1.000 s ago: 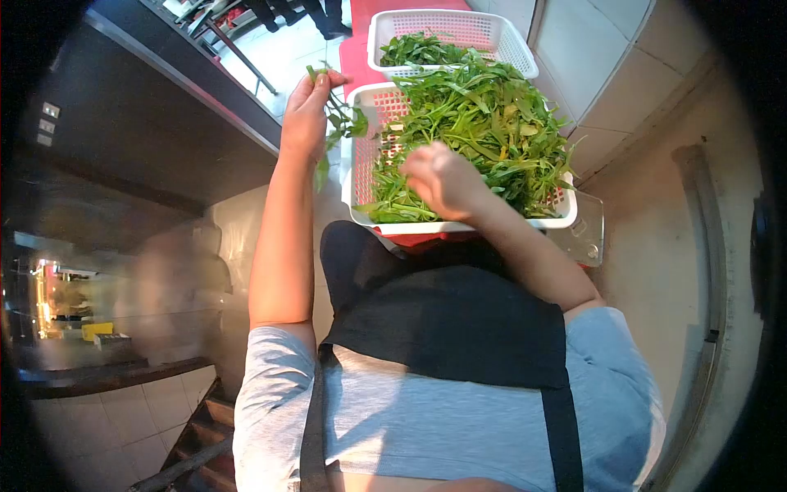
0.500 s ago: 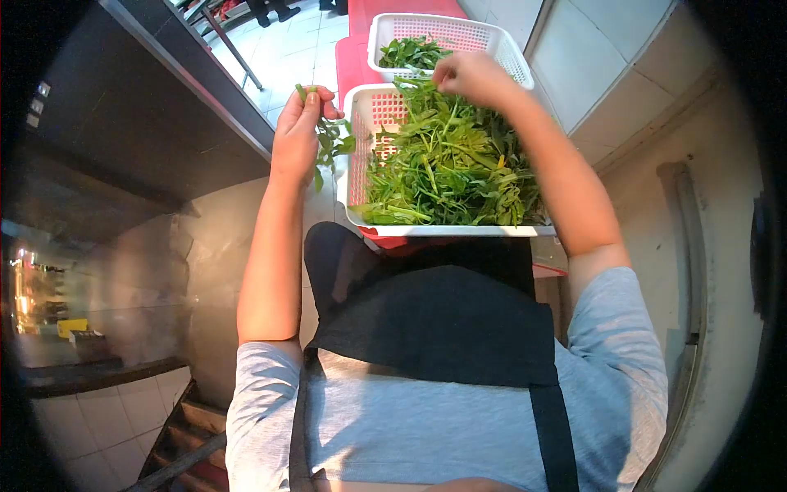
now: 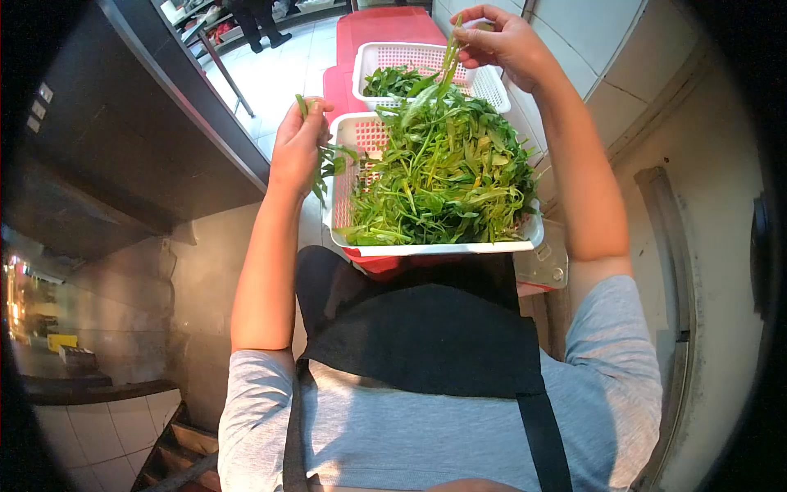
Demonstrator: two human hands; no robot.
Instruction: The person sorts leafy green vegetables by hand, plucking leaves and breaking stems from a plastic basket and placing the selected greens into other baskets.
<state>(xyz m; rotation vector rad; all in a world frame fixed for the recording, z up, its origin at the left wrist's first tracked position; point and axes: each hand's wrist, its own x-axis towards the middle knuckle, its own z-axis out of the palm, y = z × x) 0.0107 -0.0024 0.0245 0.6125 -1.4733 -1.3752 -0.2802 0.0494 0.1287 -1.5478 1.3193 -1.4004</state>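
Note:
A large heap of leafy green stalks (image 3: 443, 172), resembling water spinach, fills most of the near white plastic basket (image 3: 443, 248). My left hand (image 3: 299, 139) is closed beside the basket's left rim and pinches a small bunch of leafy greens (image 3: 331, 160), leaves hanging down. Above the far side of the heap, my right hand (image 3: 512, 51) pinches the top of a long leafy stalk (image 3: 449, 64). The stalk's lower end reaches into the heap, where I cannot tell it from the others. Behind stands a second white basket (image 3: 493, 92) with a smaller pile of greens (image 3: 395, 81).
Both baskets rest on a red surface (image 3: 385, 29). A tiled wall (image 3: 586, 41) runs close on the right, and a dark panel (image 3: 131, 107) stands at the left. Another person's legs (image 3: 254, 20) show at the far upper left. Steps (image 3: 184, 451) lie at lower left.
My right hand has risen up and away from the heap, drawing a long stalk upward. My left hand still holds its bunch. The view has shifted slightly, showing the baskets lower.

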